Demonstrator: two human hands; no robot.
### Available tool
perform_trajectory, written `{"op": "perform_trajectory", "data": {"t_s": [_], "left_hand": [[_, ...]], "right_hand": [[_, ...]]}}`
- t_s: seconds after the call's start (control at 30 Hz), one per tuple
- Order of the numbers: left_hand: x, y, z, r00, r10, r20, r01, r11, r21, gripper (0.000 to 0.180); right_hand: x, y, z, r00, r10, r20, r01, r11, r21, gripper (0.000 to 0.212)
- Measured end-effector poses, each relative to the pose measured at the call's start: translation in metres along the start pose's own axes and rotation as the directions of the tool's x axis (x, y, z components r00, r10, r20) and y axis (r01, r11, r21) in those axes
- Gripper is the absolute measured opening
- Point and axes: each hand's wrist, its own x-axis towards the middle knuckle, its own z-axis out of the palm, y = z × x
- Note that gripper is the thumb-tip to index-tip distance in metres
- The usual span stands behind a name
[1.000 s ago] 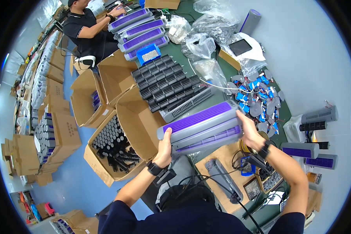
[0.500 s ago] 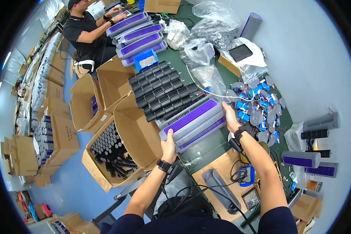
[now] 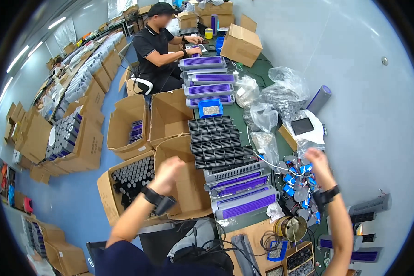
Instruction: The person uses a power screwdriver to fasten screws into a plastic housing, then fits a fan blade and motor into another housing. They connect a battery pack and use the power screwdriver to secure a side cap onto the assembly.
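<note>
My left hand point(image 3: 168, 176) is raised over the open carton at my left, its fingers curled in and nothing seen in them. My right hand point(image 3: 320, 166) is lifted above the pile of blue and grey motor parts point(image 3: 299, 184), also curled and slightly blurred, with nothing visible in it. Between the hands, on the green table, lies a row of grey housings with purple slatted grilles; the nearest housing point(image 3: 246, 205) rests at the front of the row. Behind them, black slatted fan rollers point(image 3: 216, 138) are stacked side by side.
Cartons stand left of the table, one point(image 3: 106, 184) filled with grey-ended cylinders. A blue tray point(image 3: 210, 109) of small parts and clear plastic bags point(image 3: 280, 99) lie farther back. A co-worker point(image 3: 156, 50) sits at the far left. A tin point(image 3: 290, 227) and cables are near me.
Both hands have let go of the grey and purple housing and moved up and apart. It now lies at the front of the row. The view has shifted, showing more of the far table.
</note>
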Motion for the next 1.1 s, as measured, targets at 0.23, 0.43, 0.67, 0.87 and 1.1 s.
{"op": "perform_trajectory", "data": {"t_s": [0.23, 0.43, 0.67, 0.87, 1.1], "left_hand": [[0.021, 0.178, -0.048, 0.946, 0.283, -0.156, -0.261, 0.954, 0.147, 0.039], [0.168, 0.250, -0.050, 0.910, 0.396, -0.120, -0.315, 0.850, 0.422, 0.008], [0.385, 0.223, -0.034, 0.863, 0.389, -0.322, -0.207, 0.854, 0.477, 0.028], [0.482, 0.205, -0.027, 0.863, 0.266, -0.430, -0.013, 0.861, 0.508, 0.048], [0.549, 0.181, -0.027, 0.823, 0.264, -0.502, 0.049, 0.849, 0.526, 0.053]], "right_hand": [[0.010, -0.230, -0.060, 0.996, -0.083, 0.032, 0.088, 0.973, -0.215, 0.037], [0.106, -0.343, -0.001, 0.951, -0.308, 0.002, 0.302, 0.931, -0.204, 0.050], [0.307, -0.287, 0.158, 0.947, -0.053, 0.317, 0.114, 0.978, -0.176, 0.024], [0.407, -0.180, 0.277, 0.895, 0.151, 0.420, -0.022, 0.955, -0.297, 0.029], [0.503, -0.083, 0.355, 0.931, 0.162, 0.326, -0.078, 0.964, -0.256, 0.052]]}}
